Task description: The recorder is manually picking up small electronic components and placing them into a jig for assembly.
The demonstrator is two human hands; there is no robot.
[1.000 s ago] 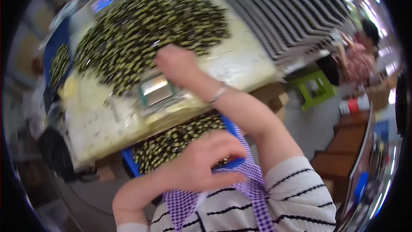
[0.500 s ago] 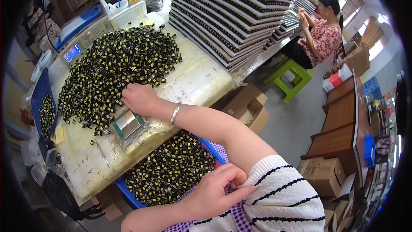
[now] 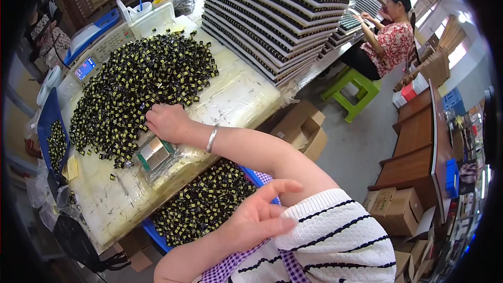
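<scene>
1. The right hand (image 3: 166, 121) reaches far across the table (image 3: 241, 97), fingers curled down into the near edge of a big heap of small black-and-yellow parts (image 3: 139, 81); whether it pinches any part I cannot tell
2. The left hand (image 3: 257, 217) hovers near the body with fingers spread loose, holding nothing, just right of a blue tray (image 3: 157, 230) full of the same parts at the table's near edge
3. A small flat metal plate (image 3: 153, 152) lies just near of the right hand, at the heap's near rim
4. Bare plastic-covered table shows right of the heap, up to a tall stack of striped trays (image 3: 272, 15) at the far right edge
5. A scale (image 3: 99, 47) sits at the far left of the heap
6. Right of the table the floor is open, with cardboard boxes (image 3: 304, 128) under the table edge and a green stool (image 3: 351, 86) where another person (image 3: 390, 39) sits
</scene>
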